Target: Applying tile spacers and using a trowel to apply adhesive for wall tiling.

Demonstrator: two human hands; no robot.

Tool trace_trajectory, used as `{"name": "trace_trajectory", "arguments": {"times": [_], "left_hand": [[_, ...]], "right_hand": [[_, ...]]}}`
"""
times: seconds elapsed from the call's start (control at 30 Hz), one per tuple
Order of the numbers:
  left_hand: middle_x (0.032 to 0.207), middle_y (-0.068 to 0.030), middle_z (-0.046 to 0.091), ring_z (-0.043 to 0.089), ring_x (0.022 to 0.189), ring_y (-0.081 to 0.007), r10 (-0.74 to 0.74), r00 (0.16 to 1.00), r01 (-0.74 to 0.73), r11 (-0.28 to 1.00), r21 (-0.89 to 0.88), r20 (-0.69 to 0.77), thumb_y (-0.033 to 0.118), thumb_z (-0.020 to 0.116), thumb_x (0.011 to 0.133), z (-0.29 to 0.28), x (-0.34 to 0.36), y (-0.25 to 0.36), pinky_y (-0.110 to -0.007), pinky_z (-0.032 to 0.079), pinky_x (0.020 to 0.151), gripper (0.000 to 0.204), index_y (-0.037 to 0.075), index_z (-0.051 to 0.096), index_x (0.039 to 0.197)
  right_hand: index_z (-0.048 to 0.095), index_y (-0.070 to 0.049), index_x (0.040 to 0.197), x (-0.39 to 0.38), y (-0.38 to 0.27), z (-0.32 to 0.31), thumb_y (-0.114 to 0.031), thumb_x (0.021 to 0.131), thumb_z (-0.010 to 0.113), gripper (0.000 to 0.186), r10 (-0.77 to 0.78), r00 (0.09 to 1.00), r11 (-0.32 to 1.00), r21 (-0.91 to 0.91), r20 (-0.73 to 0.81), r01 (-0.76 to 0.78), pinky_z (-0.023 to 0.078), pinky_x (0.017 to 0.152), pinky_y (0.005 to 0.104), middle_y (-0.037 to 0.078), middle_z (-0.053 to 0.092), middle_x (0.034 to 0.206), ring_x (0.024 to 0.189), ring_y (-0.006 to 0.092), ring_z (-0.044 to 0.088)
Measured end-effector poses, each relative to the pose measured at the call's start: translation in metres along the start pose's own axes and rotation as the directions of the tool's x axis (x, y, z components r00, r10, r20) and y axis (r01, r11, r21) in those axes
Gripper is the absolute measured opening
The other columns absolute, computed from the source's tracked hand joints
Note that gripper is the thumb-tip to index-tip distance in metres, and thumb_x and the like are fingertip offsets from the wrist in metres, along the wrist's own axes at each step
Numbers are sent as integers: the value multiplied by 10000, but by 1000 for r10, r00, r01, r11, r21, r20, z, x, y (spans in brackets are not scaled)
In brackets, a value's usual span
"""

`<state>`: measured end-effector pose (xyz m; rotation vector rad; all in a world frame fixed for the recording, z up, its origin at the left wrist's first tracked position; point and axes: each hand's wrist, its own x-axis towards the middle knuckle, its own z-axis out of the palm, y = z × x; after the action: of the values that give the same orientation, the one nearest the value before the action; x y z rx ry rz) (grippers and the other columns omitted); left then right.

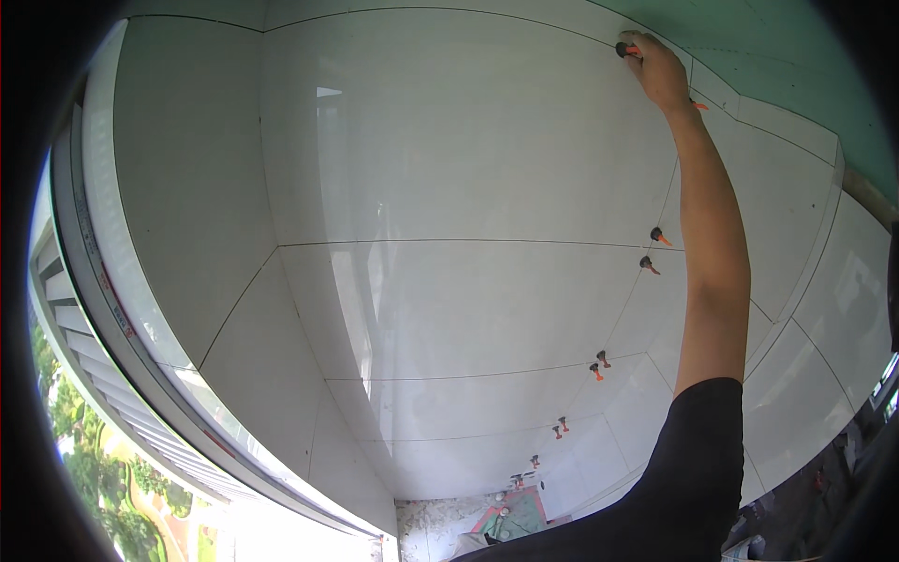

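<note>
Head view. My right hand (660, 75) is raised to the upper right part of a tiled wall (468, 140), arm stretched out. Its fingers (637, 37) are closed on a black and orange clip (627, 50). This clip sits at the joint along the top of a large pale tile, just below the green surface (787, 66) that borders the tiling. How firmly the fingers press cannot be told. My left hand is outside the view; I cannot tell the state of its fingers.

A second clip (699, 105) shows its orange end beside my right wrist, partly covered by it. Further clips follow the long joint that runs down from there: an upper pair (648, 264), one above and one below a cross joint; a middle pair (603, 359), close together at the next cross joint; a lower pair (564, 424); and smaller ones toward the floor (426, 529), too small to count.

The tiles are glossy, with bright reflections left of centre. A black sleeve (698, 459) covers my upper arm. On the left stands a window frame (140, 342), with a railing (89, 361) and trees (108, 482) beyond it. A green and red item (520, 510) lies low down, its kind unclear.
</note>
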<state>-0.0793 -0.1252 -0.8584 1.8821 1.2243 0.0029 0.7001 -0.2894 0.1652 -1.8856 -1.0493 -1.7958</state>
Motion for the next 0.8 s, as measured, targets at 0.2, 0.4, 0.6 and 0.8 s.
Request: {"name": "trace_trajectory", "arguments": {"times": [0.2, 0.4, 0.6, 0.8], "left_hand": [[991, -163, 779, 723, 893, -323, -69, 998, 68, 973, -221, 2, 443, 629, 1114, 3, 2, -41, -470, 583, 811, 485, -3, 721, 1281], [997, -151, 763, 709, 901, -308, -102, 995, 101, 906, -410, 19, 437, 620, 1120, 10, 18, -52, -465, 576, 802, 474, -3, 721, 1263], [1002, -138, 748, 694, 908, -293, -145, 988, 148, 808, -571, 51, 431, 610, 1126, 22, 19, -58, -460, 569, 793, 463, -3, 720, 1246], [1152, -235, 799, 765, 1084, -345, 235, 944, -300, 902, -310, -231, 212, 708, 1058, 9, 78, 120, -435, 596, 966, 339, -62, 758, 1252]], "right_hand": [[725, -98, 1217, 4, -10, -37, -180, 1006, 754, 228, -288, 957, 903, -319, 48, 288, 630, 856, 467, 104, 765, 1115, 1034, 350, 752], [702, -48, 1162, 12, -18, -41, -231, 1037, 725, 223, -299, 924, 809, -450, 240, 378, 638, 847, 469, 127, 773, 1119, 1024, 344, 766], [687, -19, 1117, 20, -16, -49, -258, 1094, 649, 243, -209, 923, 823, -453, 322, 344, 638, 800, 499, 180, 789, 1009, 934, 383, 783], [687, -30, 1112, 14, -28, -44, -293, 1110, 636, 268, -154, 923, 828, -464, 352, 315, 628, 765, 520, 198, 783, 920, 876, 401, 784]]}}
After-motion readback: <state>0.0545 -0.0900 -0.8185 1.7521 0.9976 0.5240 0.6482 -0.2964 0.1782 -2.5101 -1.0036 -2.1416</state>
